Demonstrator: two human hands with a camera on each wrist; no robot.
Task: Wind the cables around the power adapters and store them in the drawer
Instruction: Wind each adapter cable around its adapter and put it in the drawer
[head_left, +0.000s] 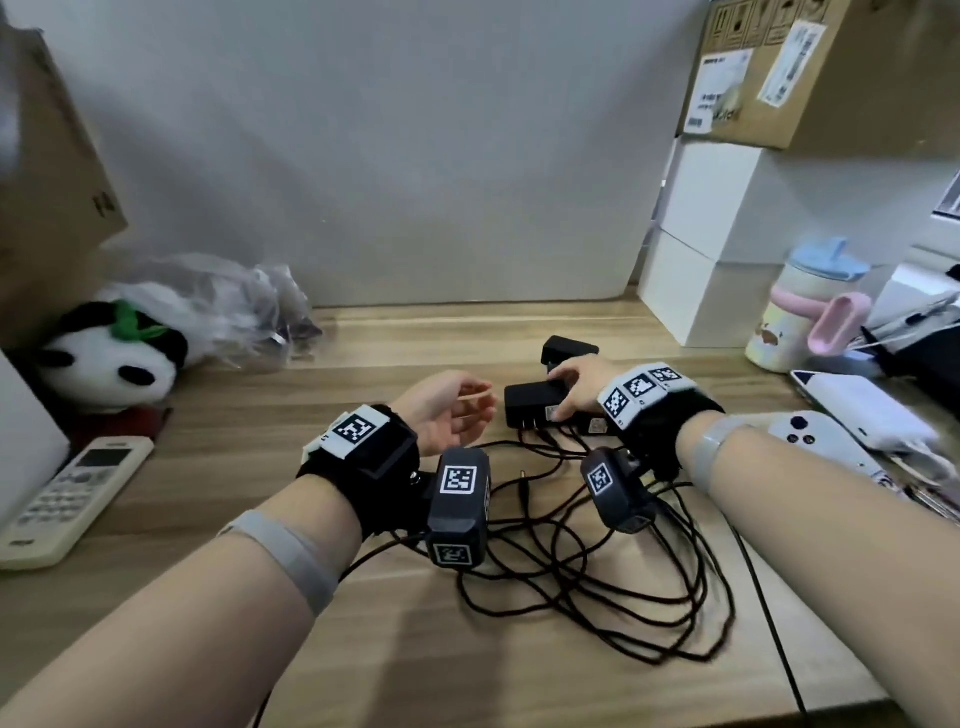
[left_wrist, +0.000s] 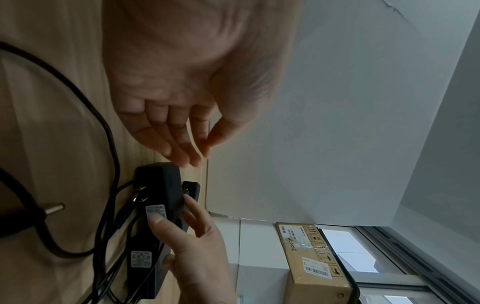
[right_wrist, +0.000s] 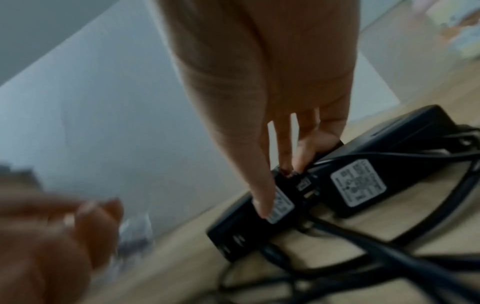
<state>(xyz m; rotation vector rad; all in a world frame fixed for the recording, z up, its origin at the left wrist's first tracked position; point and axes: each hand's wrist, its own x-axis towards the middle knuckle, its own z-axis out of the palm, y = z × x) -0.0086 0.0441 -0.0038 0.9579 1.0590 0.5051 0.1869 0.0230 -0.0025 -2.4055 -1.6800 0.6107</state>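
- My right grip (head_left: 574, 387) grasps a black power adapter (head_left: 532, 400) resting on the desk (head_left: 395, 623).
- My left grip (head_left: 449, 415) is released, palm up, just beside it.
- Tangled cables (head_left: 597, 571) lie nearer me.

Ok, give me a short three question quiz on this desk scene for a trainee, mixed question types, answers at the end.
1. True or false: the left hand is holding a cable.
2. Which hand grips the power adapter?
A. left
B. right hand
C. neither
3. Fill in: the cables lie loose and ____ on the desk.

Key: 1 false; 2 B; 3 unwound.
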